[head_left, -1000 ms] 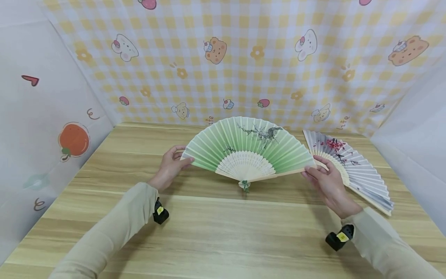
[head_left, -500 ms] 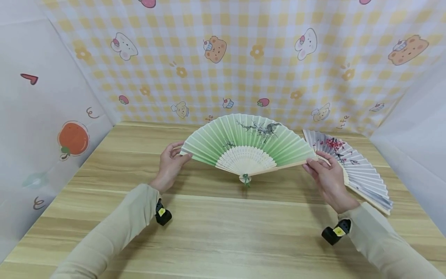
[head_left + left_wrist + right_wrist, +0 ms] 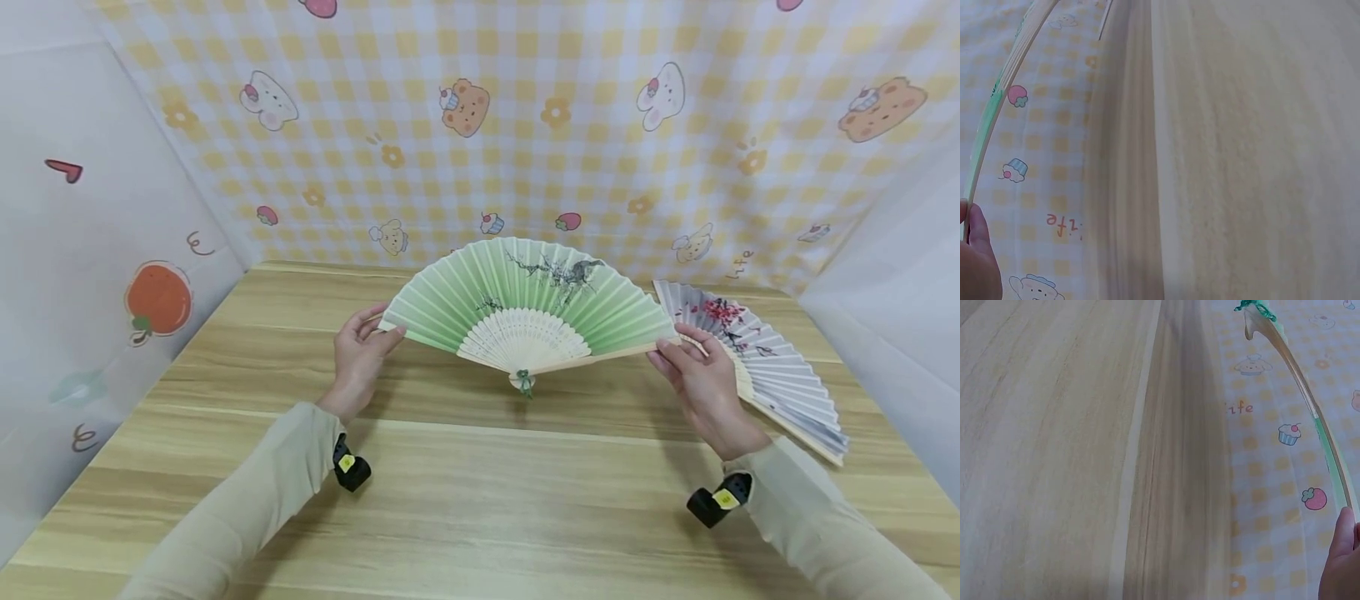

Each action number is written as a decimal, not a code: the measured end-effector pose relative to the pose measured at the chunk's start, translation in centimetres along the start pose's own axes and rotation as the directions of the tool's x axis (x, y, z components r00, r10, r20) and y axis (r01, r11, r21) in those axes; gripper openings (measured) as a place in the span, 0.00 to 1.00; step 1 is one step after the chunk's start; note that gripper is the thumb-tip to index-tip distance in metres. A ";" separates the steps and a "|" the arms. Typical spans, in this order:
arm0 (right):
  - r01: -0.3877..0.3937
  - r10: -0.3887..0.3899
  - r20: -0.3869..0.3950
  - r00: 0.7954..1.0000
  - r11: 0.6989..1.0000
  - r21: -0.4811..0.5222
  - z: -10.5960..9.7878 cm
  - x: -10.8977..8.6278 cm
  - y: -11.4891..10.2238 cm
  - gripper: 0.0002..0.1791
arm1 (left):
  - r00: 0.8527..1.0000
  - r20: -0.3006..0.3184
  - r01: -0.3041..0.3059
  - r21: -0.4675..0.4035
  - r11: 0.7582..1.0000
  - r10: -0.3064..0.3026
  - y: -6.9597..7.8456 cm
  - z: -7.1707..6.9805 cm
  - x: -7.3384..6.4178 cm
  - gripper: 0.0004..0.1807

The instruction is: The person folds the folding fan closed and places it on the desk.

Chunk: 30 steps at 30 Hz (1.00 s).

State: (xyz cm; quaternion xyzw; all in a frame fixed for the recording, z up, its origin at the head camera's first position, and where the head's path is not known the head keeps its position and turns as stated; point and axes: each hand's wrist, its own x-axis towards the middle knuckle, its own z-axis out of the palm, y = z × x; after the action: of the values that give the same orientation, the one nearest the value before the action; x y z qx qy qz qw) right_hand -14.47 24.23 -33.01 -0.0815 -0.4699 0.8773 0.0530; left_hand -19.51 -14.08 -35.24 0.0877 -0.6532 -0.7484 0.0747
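A green folding fan (image 3: 540, 292) with a dark branch print is spread wide above the table in the head view. Its pale slats meet at a pivot tied with a green tassel (image 3: 523, 383). My left hand (image 3: 356, 358) pinches the fan's left outer end between thumb and fingers. At the opposite end, my right hand (image 3: 705, 383) grips the right guard stick the same way. Both wrist views show the fan edge-on and bowed, with the left thumb and fingers (image 3: 979, 237) and the right hand (image 3: 1341, 556) at its ends.
A second folding fan (image 3: 750, 358), greyish white with red blossoms, lies spread on the wooden table (image 3: 480, 500) behind and right of my right hand. A yellow checked cloth (image 3: 510, 167) hangs along the back, and white printed sheets (image 3: 75, 250) close off the sides.
The green fan has risen slightly, held between both hands, and its left end has shifted a little left with my left hand. The blossom fan stays where it was.
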 end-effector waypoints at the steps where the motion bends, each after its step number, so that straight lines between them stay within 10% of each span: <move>1: 0.003 -0.003 0.000 1.000 1.000 0.003 0.1 0.0 0.0 0.23 | 1.000 -0.003 -0.002 -0.008 1.000 0.002 0.0 0.0 0.0 0.26; 30: 0.062 -0.056 -0.073 0.996 0.995 0.079 1.2 0.5 -0.2 0.22 | 1.000 -0.004 0.012 -0.078 0.997 -0.012 0.6 0.1 -0.8 0.23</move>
State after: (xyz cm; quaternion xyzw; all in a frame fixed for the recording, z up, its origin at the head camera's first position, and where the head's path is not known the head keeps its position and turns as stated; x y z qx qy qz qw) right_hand -15.16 23.46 -32.28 -0.0963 -0.4338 0.8904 0.0987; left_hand -18.80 -13.94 -34.57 0.0905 -0.6226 -0.7737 0.0751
